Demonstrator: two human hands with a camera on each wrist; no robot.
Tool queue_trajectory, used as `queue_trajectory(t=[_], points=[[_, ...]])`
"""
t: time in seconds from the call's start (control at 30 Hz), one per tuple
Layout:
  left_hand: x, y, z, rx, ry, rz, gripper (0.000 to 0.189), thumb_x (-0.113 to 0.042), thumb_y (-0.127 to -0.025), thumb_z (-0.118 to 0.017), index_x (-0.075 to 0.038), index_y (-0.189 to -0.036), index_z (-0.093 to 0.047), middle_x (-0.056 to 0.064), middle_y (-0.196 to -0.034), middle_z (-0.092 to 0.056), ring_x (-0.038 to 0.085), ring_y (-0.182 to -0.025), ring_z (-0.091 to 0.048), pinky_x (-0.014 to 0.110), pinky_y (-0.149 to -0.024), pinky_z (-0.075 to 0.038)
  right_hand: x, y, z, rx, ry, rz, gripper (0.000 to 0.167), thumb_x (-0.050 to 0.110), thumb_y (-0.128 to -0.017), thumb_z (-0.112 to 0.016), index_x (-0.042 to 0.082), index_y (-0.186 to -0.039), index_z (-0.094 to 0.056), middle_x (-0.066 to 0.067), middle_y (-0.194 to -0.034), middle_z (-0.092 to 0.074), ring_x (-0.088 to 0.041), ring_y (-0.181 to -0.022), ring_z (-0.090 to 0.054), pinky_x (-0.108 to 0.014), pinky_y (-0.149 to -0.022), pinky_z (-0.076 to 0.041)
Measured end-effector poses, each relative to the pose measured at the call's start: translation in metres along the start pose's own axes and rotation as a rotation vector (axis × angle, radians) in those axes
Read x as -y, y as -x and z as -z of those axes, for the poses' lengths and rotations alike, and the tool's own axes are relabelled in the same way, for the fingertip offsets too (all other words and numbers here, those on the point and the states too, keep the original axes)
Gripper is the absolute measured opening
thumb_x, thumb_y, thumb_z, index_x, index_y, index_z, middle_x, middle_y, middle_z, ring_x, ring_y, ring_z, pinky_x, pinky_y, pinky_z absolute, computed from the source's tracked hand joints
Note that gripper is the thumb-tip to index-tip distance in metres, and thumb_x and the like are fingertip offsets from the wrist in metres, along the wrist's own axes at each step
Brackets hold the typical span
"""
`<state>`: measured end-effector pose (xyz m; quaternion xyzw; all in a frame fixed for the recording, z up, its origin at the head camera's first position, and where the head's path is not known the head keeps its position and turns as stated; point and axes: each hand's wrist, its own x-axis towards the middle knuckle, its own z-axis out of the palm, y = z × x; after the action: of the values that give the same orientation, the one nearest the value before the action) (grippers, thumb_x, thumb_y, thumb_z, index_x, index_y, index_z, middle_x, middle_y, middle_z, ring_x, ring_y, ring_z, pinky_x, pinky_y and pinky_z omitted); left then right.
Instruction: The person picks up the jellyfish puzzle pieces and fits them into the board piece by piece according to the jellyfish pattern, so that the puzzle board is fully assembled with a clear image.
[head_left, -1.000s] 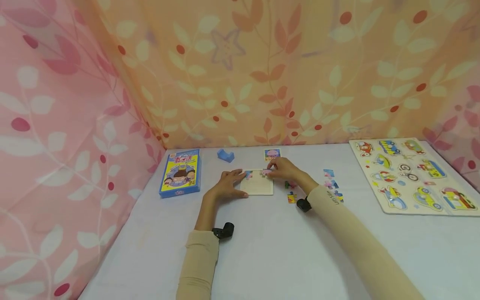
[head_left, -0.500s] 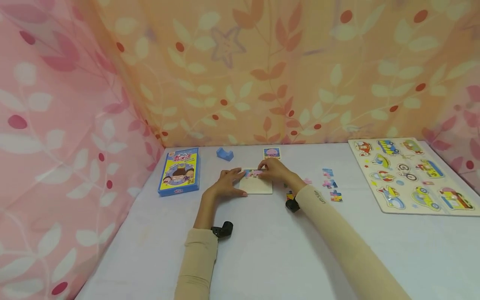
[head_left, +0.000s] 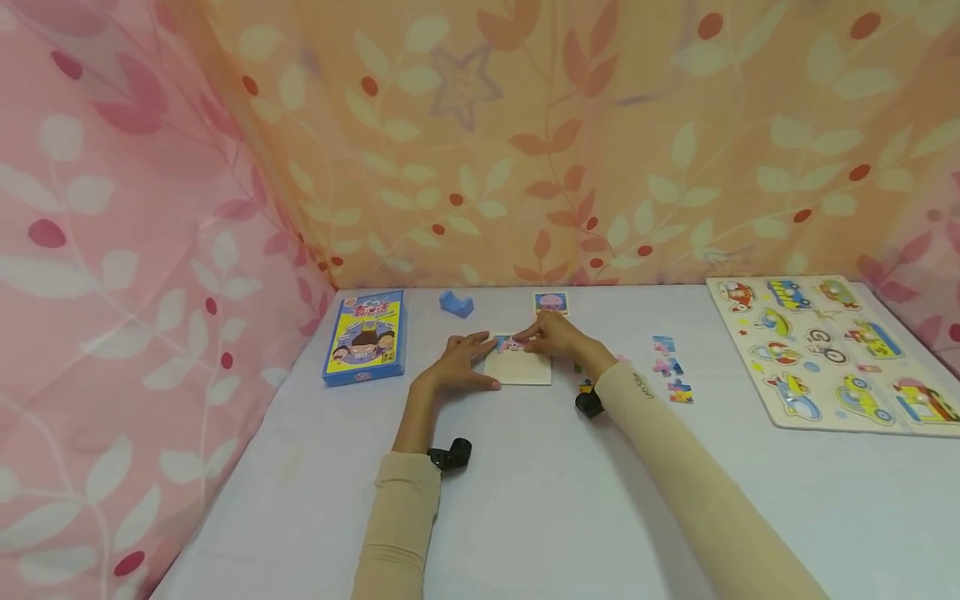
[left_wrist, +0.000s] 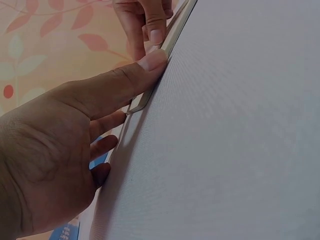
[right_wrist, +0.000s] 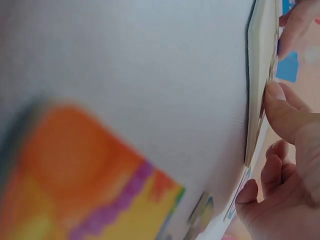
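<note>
A small pale puzzle board [head_left: 517, 372] lies flat on the table, with colourful jigsaw pieces [head_left: 510, 344] along its far edge. My left hand [head_left: 459, 365] holds the board at its left side, thumb at the near edge and fingers towards the far corner. In the left wrist view, that thumb [left_wrist: 150, 61] rests against the board's rim. My right hand [head_left: 564, 340] pinches a piece at the far edge, between thumb and forefinger; the fingers hide much of it. In the right wrist view, the right thumb [right_wrist: 276, 95] presses at the board's top face.
Loose jigsaw pieces [head_left: 667, 367] lie right of the board, some partly behind my right wrist. A picture card [head_left: 552, 302] and a blue block [head_left: 456, 303] sit farther back. A blue-yellow box [head_left: 365, 337] stands left; a large vehicle puzzle board [head_left: 813, 367] lies right.
My right hand has moved left along the board's far edge, bringing its piece up against the piece in the left corner. My left hand stays at the board.
</note>
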<state>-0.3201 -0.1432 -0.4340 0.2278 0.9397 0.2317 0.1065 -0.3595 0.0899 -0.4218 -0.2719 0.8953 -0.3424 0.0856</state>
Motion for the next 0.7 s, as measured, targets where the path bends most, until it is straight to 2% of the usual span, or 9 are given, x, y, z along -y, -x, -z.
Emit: queue_trajectory(t=[0.1,0.2,0.27,0.33,0.57,0.63,0.7], points=[[-0.0007,-0.0008,0.0002,-0.001,-0.011,-0.003,0.084,-0.046,-0.073,-0.073,-0.021,-0.143,-0.033,0.001,-0.153,-0.022,0.029,-0.132,-0.022,0.051,-0.107,-0.027,-0.0015,-0.0024,0.0003,-0.001,0.022,0.008,0.028,0.01,-0.082,-0.067,0.009,-0.11,-0.067,-0.007,-0.073,-0.053,-0.016,-0.07,-0.036,-0.025,-0.064,-0.029],[-0.0009,-0.0013,-0.0002,-0.001,-0.011,0.0,0.084,-0.045,-0.073,-0.073,-0.021,-0.143,-0.034,0.001,-0.153,-0.022,0.029,-0.132,-0.022,0.051,-0.107,-0.027,-0.0033,-0.0047,0.0002,-0.003,0.024,0.017,0.027,0.011,-0.081,-0.068,0.009,-0.109,-0.067,0.002,-0.056,-0.038,-0.014,-0.06,-0.032,-0.024,-0.057,-0.027],[-0.0007,-0.0017,-0.0007,0.006,-0.001,0.011,0.084,-0.045,-0.073,-0.074,-0.022,-0.143,-0.033,0.0,-0.153,-0.022,0.028,-0.132,-0.021,0.051,-0.107,-0.026,-0.0047,-0.0053,0.0001,-0.001,0.04,0.016,0.027,0.012,-0.081,-0.069,0.009,-0.108,-0.067,0.004,-0.051,-0.028,-0.013,-0.056,-0.029,-0.023,-0.053,-0.026],[-0.0003,-0.0022,-0.0011,0.013,0.005,0.015,0.084,-0.045,-0.073,-0.074,-0.022,-0.143,-0.033,-0.001,-0.153,-0.022,0.027,-0.132,-0.021,0.05,-0.108,-0.027,-0.0054,-0.0057,0.0,-0.003,0.05,0.002,0.027,0.013,-0.081,-0.069,0.01,-0.107,-0.068,0.006,-0.05,-0.027,-0.012,-0.055,-0.029,-0.023,-0.052,-0.026],[0.001,-0.0029,-0.0007,0.009,-0.015,0.02,0.084,-0.045,-0.073,-0.074,-0.023,-0.143,-0.033,-0.002,-0.153,-0.022,0.026,-0.132,-0.022,0.049,-0.108,-0.027,-0.0051,-0.0073,-0.0008,-0.013,0.089,-0.055,0.026,0.016,-0.08,-0.068,0.017,-0.106,-0.069,0.003,-0.058,-0.038,-0.014,-0.06,-0.033,-0.025,-0.055,-0.028],[0.0008,-0.0029,0.0,0.013,-0.014,0.024,0.084,-0.045,-0.073,-0.074,-0.023,-0.143,-0.033,-0.002,-0.153,-0.021,0.026,-0.133,-0.021,0.049,-0.108,-0.026,-0.005,-0.008,-0.0009,-0.012,0.108,-0.082,0.026,0.019,-0.081,-0.068,0.02,-0.107,-0.069,-0.001,-0.065,-0.05,-0.015,-0.066,-0.04,-0.029,-0.062,-0.034],[0.0002,-0.0025,0.0005,0.014,-0.011,0.021,0.084,-0.045,-0.073,-0.074,-0.023,-0.143,-0.033,-0.001,-0.153,-0.021,0.027,-0.134,-0.021,0.05,-0.108,-0.027,-0.0049,-0.0088,-0.0009,-0.002,0.121,-0.114,0.026,0.023,-0.082,-0.067,0.023,-0.108,-0.069,-0.006,-0.08,-0.061,-0.017,-0.076,-0.047,-0.039,-0.073,-0.04]])
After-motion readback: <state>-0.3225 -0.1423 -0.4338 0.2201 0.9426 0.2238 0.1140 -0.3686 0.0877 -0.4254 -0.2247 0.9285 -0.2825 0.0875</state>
